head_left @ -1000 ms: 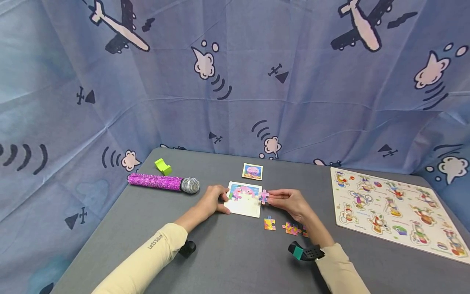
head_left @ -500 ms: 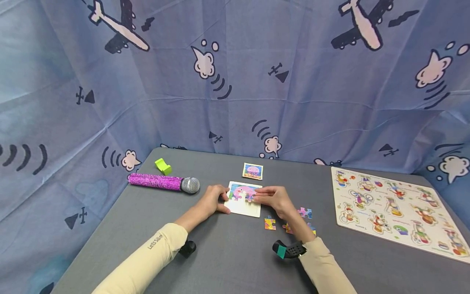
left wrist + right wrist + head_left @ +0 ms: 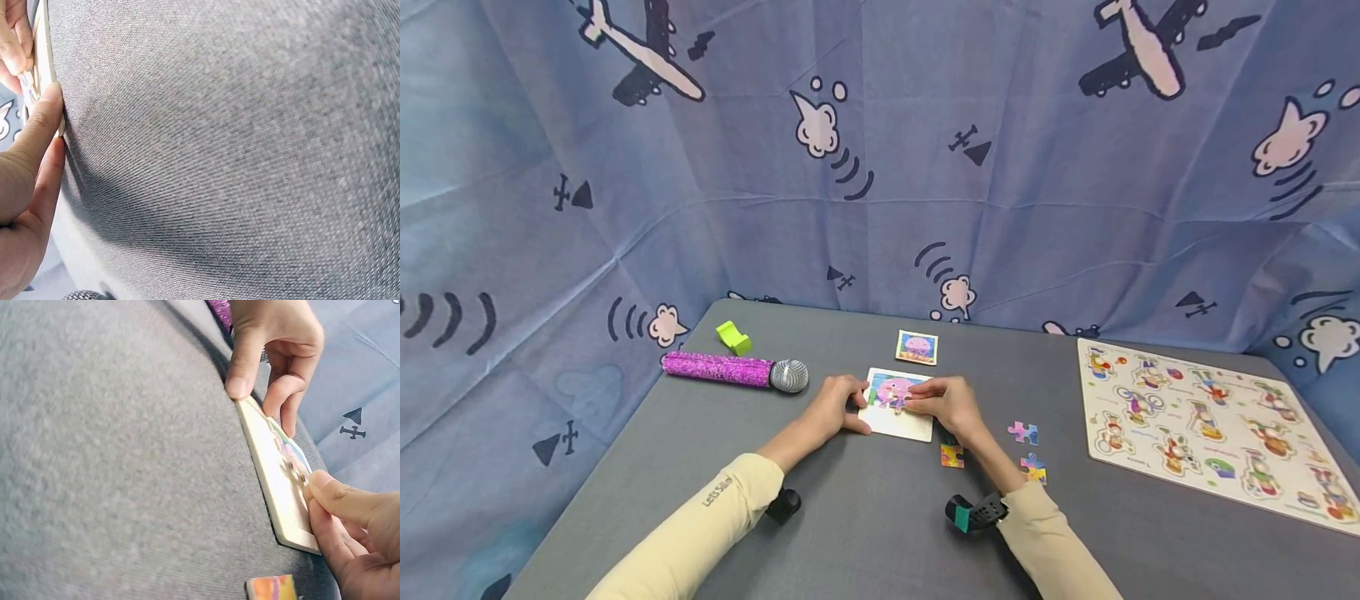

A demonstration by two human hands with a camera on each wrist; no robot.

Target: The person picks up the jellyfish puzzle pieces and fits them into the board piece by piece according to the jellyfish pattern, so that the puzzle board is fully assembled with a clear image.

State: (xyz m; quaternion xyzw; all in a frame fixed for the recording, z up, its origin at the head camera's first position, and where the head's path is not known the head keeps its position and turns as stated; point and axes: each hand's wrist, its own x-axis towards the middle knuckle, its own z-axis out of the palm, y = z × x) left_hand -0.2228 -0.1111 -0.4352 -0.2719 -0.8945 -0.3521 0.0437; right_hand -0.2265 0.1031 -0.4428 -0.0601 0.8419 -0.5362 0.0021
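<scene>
A small pale jigsaw tray [image 3: 898,427] lies on the grey table, with a pink sea-creature picture partly laid in its upper half. My left hand [image 3: 837,406] grips its left edge, thumb at the near side and fingers at the far side. Over the tray's right part, my right hand [image 3: 949,408] pinches a small jigsaw piece [image 3: 897,407] between thumb and fingertips; the fingers cover much of it. In the right wrist view, the right hand [image 3: 356,528] has its fingertips at the picture, while the left hand [image 3: 275,356] holds the tray's other end.
Loose jigsaw pieces lie nearby: a yellow one [image 3: 952,456], a pink one [image 3: 1023,432] and a blue-yellow one [image 3: 1033,468]. Behind the tray is a picture card [image 3: 917,347]. A purple microphone [image 3: 730,370] and green block [image 3: 733,340] lie left; a large picture board [image 3: 1195,425] lies right.
My right hand has carried the jigsaw piece leftward from beside the tray to over its picture. Two loose pieces have come into view behind the right forearm. My left hand keeps its place.
</scene>
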